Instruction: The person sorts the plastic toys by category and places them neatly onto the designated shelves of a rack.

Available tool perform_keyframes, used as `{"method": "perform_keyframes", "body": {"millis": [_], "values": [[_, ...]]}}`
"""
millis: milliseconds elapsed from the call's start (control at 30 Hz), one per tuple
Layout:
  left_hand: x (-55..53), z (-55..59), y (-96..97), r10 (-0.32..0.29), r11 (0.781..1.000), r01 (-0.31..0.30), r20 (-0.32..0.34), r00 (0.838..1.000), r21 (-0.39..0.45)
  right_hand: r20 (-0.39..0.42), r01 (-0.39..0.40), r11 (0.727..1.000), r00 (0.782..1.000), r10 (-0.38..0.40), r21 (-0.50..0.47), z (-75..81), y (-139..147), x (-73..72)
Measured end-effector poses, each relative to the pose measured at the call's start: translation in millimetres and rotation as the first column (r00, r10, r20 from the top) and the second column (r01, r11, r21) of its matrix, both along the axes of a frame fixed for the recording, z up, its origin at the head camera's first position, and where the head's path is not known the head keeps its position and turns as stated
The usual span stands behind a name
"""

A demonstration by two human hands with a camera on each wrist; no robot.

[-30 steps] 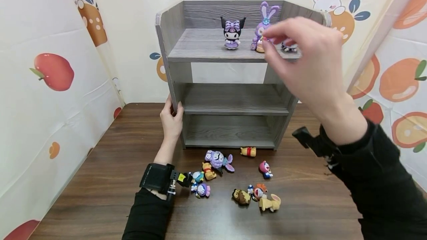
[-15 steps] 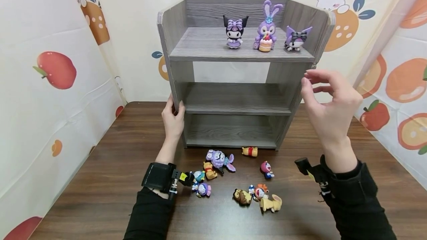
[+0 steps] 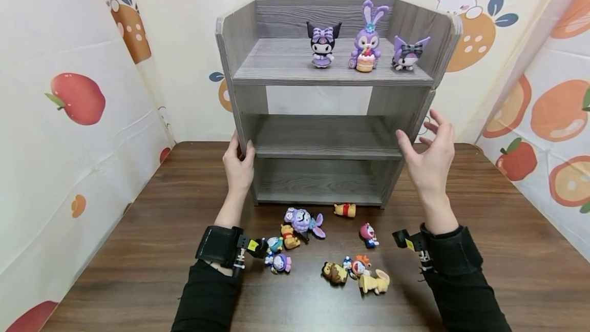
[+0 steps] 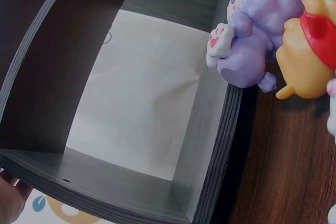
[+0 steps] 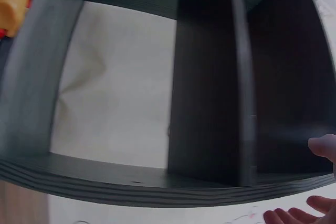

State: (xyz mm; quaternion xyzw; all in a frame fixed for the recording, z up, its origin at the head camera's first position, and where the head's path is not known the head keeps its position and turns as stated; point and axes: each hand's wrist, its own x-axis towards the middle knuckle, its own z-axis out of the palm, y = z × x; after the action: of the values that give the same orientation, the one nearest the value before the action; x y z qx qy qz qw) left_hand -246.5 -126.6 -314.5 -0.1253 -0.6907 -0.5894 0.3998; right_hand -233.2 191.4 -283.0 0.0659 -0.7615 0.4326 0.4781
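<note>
A grey wooden shelf unit (image 3: 327, 137) stands on the brown table. My left hand (image 3: 238, 168) grips its left side panel, thumb in front and fingers round the outer side. Beside the right side panel is my right hand (image 3: 430, 165), fingers spread and thumb by the front edge; nothing is held. In the right wrist view, the right hand (image 5: 320, 203) shows only thumb and fingertips. The top shelf bears a black-and-purple figurine (image 3: 322, 47), a purple rabbit figurine with a cake (image 3: 366, 50) and a purple eared figurine with a dark bow (image 3: 408, 54).
Several small figurines lie before the unit, among them a purple rabbit (image 3: 301, 220), yellow bears (image 3: 289, 236), a pink-hooded figure (image 3: 368, 234), a brown figure (image 3: 334, 273) and a pale yellow long-eared one (image 3: 374, 282). Printed curtains (image 3: 92, 178) hang at the sides and back.
My right hand has come down from in front of the top shelf to the unit's right side, its fingers spreading. The left hand stays on the left panel.
</note>
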Motion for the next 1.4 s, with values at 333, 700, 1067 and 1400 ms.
{"method": "perform_keyframes", "body": {"millis": [333, 700, 1067, 1400], "values": [[-0.7, 0.3, 3.3, -0.015, 1.000, 0.015, -0.006, 1.000, 0.008, 0.112, -0.065, 0.998, 0.992, 0.065, -0.011, -22.5, 2.3, -11.0], [-1.9, 1.8, 4.0, -0.014, 1.000, 0.014, -0.020, 1.000, 0.002, 0.057, 0.004, 0.999, 0.998, -0.007, 0.052, -28.3, 0.7, -17.9], [3.6, 2.9, 0.2, 0.026, 0.997, -0.026, 0.000, 1.000, -0.073, 0.025, -0.004, 0.994, 1.000, 0.002, 0.109, -32.8, 0.9, -23.3], [-3.0, -3.8, -16.5, 0.086, 0.948, -0.067, 0.049, 0.995, -0.310, 0.020, 0.004, 0.994, 1.000, -0.006, 0.107, -34.4, 0.8, -22.6]]}}
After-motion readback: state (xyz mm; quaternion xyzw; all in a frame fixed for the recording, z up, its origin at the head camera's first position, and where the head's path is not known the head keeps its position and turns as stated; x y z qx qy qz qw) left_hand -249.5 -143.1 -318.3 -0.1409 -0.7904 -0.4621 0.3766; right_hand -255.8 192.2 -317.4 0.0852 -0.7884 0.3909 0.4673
